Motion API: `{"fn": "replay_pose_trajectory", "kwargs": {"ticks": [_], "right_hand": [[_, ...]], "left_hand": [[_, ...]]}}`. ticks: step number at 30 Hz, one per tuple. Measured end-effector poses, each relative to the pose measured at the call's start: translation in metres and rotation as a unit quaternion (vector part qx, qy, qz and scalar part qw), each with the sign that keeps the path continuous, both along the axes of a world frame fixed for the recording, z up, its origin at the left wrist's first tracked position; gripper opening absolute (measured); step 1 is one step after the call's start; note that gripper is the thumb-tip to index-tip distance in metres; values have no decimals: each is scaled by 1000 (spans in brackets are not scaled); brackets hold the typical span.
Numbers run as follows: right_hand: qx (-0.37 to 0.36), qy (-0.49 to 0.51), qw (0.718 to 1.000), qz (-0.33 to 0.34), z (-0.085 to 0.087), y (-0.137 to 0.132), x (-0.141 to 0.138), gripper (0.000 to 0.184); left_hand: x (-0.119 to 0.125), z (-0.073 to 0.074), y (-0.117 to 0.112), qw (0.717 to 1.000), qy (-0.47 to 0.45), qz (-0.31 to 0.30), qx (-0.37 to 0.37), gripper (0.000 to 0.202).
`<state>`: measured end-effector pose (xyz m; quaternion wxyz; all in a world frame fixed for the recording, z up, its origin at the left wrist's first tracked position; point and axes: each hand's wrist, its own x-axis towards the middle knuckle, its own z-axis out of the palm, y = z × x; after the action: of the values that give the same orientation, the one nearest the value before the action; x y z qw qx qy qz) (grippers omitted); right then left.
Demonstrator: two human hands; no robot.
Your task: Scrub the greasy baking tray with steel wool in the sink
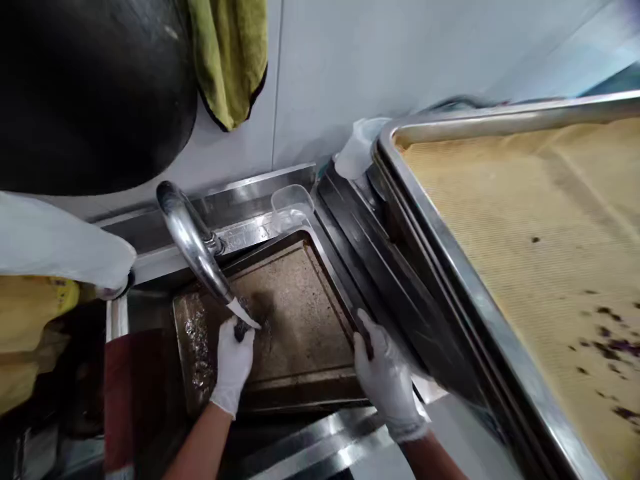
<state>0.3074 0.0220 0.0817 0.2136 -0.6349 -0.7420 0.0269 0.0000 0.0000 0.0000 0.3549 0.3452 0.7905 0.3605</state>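
Two gloved hands work on a soiled baking tray [300,313] lying in the sink [150,293]. The left hand [233,360] is closed around a dark scrubber [242,328], pressed onto the tray directly below the faucet [193,243] spout. The right hand [387,380] is curled over the tray's right edge, gripping it. Right of the tray, dark trays [395,280] stand stacked, and beside them lies a large steel pan [465,280] lined with a tan mat. A green towel [233,53] hangs on the wall above the faucet.
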Motion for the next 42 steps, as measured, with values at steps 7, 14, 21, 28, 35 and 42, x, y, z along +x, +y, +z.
{"fn": "replay_pose_trajectory", "kwargs": {"ticks": [7,14,21,28,35,42], "right_hand": [[9,31,999,-9,4,4,-7,46],[-9,64,998,-15,4,1,-6,42],[-15,73,997,-17,8,1,-5,40],[-19,69,997,-27,7,0,-7,41],[-21,71,997,-27,9,1,-8,40],[-2,56,998,-25,8,1,-10,41]], "left_hand": [[83,-9,10,991,-49,128,-4,48],[168,25,94,967,87,-165,175,60],[79,-24,-30,786,148,-551,238,61],[107,-15,45,916,232,-305,116,60],[71,-21,-13,804,226,-521,176,58],[87,-10,25,937,121,-293,149,43]]}}
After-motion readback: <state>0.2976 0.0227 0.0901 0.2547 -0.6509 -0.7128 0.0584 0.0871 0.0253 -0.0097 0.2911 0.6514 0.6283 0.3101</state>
